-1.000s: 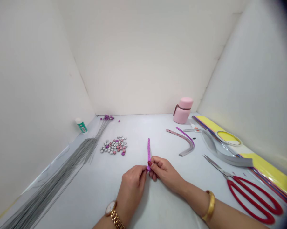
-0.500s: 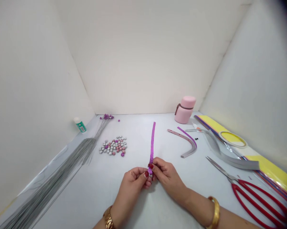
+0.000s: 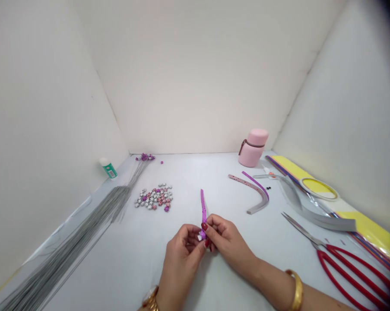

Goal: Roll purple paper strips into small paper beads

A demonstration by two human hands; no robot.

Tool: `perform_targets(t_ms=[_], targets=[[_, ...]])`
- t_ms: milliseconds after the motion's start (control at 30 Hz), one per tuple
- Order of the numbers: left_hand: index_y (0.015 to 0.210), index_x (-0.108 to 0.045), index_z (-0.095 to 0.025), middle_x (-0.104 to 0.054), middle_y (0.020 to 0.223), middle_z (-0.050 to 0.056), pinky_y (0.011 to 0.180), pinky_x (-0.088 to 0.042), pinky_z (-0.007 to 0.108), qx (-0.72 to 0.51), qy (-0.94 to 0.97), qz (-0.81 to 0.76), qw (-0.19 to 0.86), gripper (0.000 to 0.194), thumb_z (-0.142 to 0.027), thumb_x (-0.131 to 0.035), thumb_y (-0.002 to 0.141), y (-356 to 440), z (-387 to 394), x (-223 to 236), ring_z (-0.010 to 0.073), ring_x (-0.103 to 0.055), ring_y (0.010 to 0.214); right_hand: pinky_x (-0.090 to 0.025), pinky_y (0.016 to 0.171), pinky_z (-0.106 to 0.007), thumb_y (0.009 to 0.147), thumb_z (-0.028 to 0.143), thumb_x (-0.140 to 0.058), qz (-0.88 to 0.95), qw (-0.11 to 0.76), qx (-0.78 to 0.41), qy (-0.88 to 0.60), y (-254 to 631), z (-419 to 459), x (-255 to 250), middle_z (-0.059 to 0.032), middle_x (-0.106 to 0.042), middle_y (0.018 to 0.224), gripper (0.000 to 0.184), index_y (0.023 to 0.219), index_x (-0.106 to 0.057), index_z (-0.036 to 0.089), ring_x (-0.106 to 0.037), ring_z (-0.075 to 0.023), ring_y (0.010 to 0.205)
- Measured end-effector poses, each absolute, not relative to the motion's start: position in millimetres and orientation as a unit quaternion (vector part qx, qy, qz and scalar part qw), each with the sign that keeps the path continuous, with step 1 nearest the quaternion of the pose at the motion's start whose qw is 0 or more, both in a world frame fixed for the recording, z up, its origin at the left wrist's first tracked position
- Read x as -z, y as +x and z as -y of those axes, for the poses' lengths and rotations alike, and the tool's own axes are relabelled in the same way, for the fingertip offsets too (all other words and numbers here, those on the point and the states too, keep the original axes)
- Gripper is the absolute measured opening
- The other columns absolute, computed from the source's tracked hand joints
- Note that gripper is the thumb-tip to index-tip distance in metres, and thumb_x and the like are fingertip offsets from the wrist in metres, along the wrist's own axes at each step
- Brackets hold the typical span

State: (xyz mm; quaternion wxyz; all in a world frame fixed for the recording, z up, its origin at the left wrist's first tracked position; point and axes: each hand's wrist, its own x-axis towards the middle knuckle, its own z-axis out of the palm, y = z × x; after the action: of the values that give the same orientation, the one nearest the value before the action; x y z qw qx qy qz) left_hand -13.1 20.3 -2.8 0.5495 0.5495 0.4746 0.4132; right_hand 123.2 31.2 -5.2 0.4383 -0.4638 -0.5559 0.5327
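A purple strip [image 3: 203,205] is running up from between the two hands, its lower end sitting folded into a small knot at the fingertips. The right hand [image 3: 229,237] is pinching it just above the fold, thumb in front, fingers closing narrowly on it. The left hand [image 3: 183,248] is curling its fingers close around the knot's left and lower sides; whether they are gripping it, I cannot tell. A pale end is poking out leftward from the fold. The strip's free end is pointing toward the back of the bench [image 3: 188,172], where bare surface is stretching to the rear wall [image 3: 195,108]. A pile of small folded stars [image 3: 154,199] is lying to the left, well apart from the hands; a curved pink strip [image 3: 243,182] is lying to the right, and red-handled scissors [image 3: 318,242] are resting nearer the right forearm. Compared with half a second ago, the purple strip is reaching less far up and leaning left, the pale end is showing more clearly, and the left thumb is sitting lower, beneath the fold.
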Motion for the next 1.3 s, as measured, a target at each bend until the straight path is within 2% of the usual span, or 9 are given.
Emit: perform_targets(t_ms=[67,133,333,533,967,1100,1300], targets=[[0.084,-0.058,-0.014,-0.064,0.073,0.004,0.061,-0.045,0.023,-0.42,0.569,-0.483,0.516,0.011,-0.019,-0.056,0.075,-13.6,-18.8,0.7,0.015,-0.059,0.065,-0.031,0.043,-0.02,0.083,0.034,-0.047,0.559,0.43,-0.536,-0.464,122.8,-30.1,5.2,0.0063,-0.044,0.051,0.024,0.066,-0.045,0.017,-0.04,-0.0074,0.044],[0.083,-0.059,-0.014,-0.064,0.072,0.004,0.061,-0.045,0.023,-0.423,0.56,-0.483,0.524,0.01,-0.019,-0.056,0.075,-13.6,-19.5,0.2,0.0151,-0.059,0.065,-0.031,0.043,-0.02,0.083,0.034,-0.048,0.56,0.429,-0.537,-0.462,122.7,-29.7,5.6,0.0062,-0.045,0.05,0.024,0.066,-0.045,0.017,-0.04,-0.0074,0.043],[0.081,-0.058,-0.011,-0.063,0.066,0.004,0.062,-0.044,0.025,-0.435,0.424,-0.428,0.669,0.015,-0.018,-0.064,0.069,-11.4,-26.1,6.3,0.0146,-0.058,0.064,-0.033,0.043,-0.02,0.084,0.035,-0.046,0.553,0.432,-0.541,-0.463,123.0,-31.1,7.8,0.0056,-0.047,0.051,0.024,0.067,-0.045,0.017,-0.042,-0.0072,0.043],[0.085,-0.062,-0.009,-0.063,0.069,0.005,0.065,-0.043,0.022,-0.425,0.339,-0.425,0.724,0.017,-0.017,-0.064,0.07,-12.0,-28.0,3.8,0.0104,-0.055,0.063,-0.034,0.043,-0.02,0.084,0.035,-0.045,0.546,0.427,-0.553,-0.462,124.0,-32.3,12.9,0.0039,-0.052,0.053,0.024,0.069,-0.046,0.017,-0.044,-0.0079,0.044],[0.079,-0.066,-0.01,-0.065,0.067,0.004,0.064,-0.043,0.021,-0.447,0.272,-0.443,0.728,0.02,-0.021,-0.071,0.063,-11.6,-25.1,5.3,0.0086,-0.055,0.059,-0.037,0.047,-0.021,0.083,0.041,-0.046,0.544,0.454,-0.532,-0.464,124.1,-31.0,7.5,0.004,-0.05,0.055,0.027,0.069,-0.048,0.018,-0.046,-0.0086,0.047],[0.08,-0.066,-0.011,-0.065,0.067,0.004,0.063,-0.043,0.021,-0.451,0.328,-0.438,0.705,0.018,-0.021,-0.069,0.066,-12.6,-25.2,6.9,0.0101,-0.056,0.061,-0.035,0.044,-0.021,0.082,0.046,-0.043,0.524,0.454,-0.55,-0.466,123.4,-32.4,6.2,0.0037,-0.051,0.054,0.032,0.069,-0.048,0.017,-0.044,-0.0083,0.044],[0.084,-0.062,-0.011,-0.067,0.066,0.004,0.061,-0.043,0.023,-0.464,0.378,-0.438,0.671,0.02,-0.021,-0.067,0.066,-11.7,-25.0,4.5,0.0125,-0.058,0.062,-0.034,0.046,-0.02,0.084,0.04,-0.045,0.541,0.44,-0.549,-0.461,124.1,-32.7,8.3,0.0046,-0.05,0.051,0.028,0.066,-0.046,0.018,-0.044,-0.0083,0.045]])
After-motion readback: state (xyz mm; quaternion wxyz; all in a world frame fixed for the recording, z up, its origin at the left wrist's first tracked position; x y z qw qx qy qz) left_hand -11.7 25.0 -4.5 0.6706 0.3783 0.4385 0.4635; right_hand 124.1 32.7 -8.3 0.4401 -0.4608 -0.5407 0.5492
